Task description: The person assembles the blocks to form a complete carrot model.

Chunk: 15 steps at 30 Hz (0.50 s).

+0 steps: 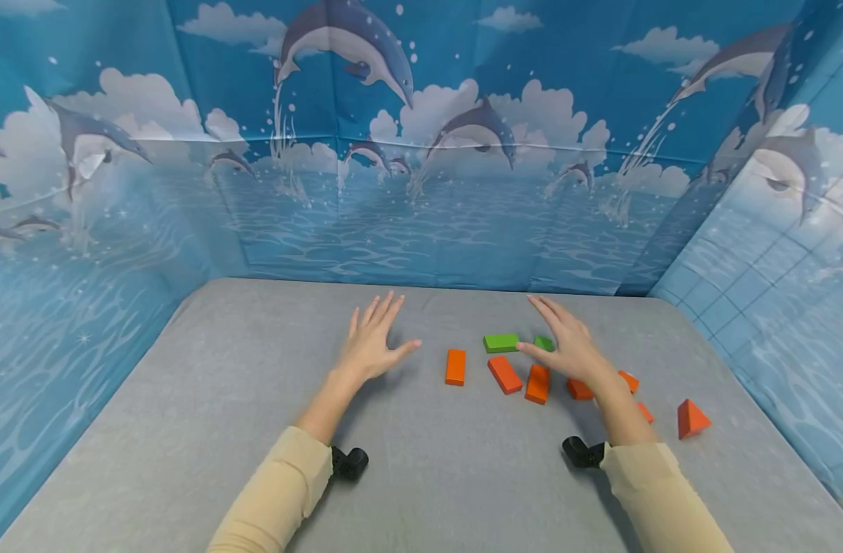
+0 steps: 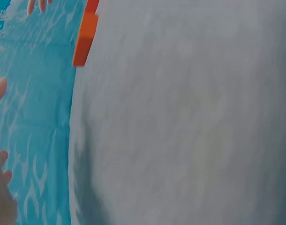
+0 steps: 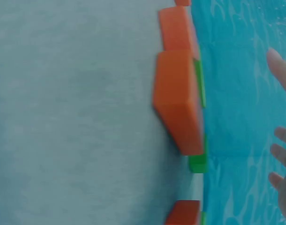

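"How do the hands look from the head camera?"

"Both are spread wide and empty, raised above the grey desk (image 1: 428, 476). The left hand (image 1: 374, 342) has its thumb toward an upright-lying orange block (image 1: 456, 367), just to its right. The right hand (image 1: 566, 343) is among the other pieces."

"Which ones?"

"A long green block (image 1: 500, 342) lies by its thumb, with a red-orange block (image 1: 506, 375) and a slanted orange block (image 1: 537, 384) nearer the person. The thumb partly covers a small green piece (image 1: 544, 342), and the right forearm (image 1: 618, 407) crosses in front of others. Only this view takes in the triangular block (image 1: 692, 419), well to the right."

"What does the left wrist add?"

"Mostly bare desk, an orange piece (image 2: 86, 40) near the top, and fingertips at the edge; from that alone I couldn't tell the hand's pose."

"And the right wrist?"

"Down low, a red piece (image 3: 184, 213) shows a green sliver (image 3: 203, 218) beside it, which I can't make out from the head."
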Available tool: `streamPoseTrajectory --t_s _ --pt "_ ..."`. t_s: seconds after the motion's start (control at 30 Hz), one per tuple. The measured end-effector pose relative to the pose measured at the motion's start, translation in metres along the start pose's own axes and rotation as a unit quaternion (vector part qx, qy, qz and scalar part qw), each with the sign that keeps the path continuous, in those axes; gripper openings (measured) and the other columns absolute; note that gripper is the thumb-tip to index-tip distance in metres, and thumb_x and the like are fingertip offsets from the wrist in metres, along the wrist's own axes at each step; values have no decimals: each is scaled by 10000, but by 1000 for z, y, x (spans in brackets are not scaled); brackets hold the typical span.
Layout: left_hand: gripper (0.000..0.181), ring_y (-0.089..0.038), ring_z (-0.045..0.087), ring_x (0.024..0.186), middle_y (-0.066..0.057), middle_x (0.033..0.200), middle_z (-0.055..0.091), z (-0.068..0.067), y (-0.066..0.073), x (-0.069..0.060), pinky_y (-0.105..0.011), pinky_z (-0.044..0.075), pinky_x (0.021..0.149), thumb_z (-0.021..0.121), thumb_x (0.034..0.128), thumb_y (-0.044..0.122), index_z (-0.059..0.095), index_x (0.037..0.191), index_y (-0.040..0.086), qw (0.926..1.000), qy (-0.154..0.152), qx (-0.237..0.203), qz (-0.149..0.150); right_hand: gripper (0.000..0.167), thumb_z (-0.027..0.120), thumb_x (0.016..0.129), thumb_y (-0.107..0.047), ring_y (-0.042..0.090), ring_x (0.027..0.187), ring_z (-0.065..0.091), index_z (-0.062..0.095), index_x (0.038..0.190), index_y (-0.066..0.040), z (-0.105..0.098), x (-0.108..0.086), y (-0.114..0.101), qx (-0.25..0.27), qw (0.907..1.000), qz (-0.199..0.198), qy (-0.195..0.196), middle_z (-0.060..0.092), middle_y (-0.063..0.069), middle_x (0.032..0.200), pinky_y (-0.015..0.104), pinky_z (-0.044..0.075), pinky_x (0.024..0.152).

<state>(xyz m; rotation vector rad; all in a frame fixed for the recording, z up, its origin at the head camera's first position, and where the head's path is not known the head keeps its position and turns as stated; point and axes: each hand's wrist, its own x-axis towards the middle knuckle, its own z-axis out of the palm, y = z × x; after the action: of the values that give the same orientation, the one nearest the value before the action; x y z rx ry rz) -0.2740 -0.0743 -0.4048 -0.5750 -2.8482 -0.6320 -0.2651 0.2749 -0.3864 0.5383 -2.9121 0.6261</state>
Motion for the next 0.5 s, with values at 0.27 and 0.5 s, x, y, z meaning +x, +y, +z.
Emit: streamPoseTrajectory --t_s 0.27,0.5 --pt "828 -264 184 1368 -38 1502 223 23 18 2 -527 100 1072 550 824 572 194 1473 200 9957 -237 -803 399 777 700 802 -321 392 1262 297 286 1441 -165 18 -8 7 867 9925 -864 2 329 177 1410 660 215 928" --pt "838 -261 241 1340 -30 1474 289 42 27 2 -511 145 1066 611 802 532 224 1466 196 9900 -762 -1037 580 718 723 787 -280 337 1156 391 373 1397 -134 28 -13 8 1762 9783 -861 -666 393 123 1362 597 306 896"
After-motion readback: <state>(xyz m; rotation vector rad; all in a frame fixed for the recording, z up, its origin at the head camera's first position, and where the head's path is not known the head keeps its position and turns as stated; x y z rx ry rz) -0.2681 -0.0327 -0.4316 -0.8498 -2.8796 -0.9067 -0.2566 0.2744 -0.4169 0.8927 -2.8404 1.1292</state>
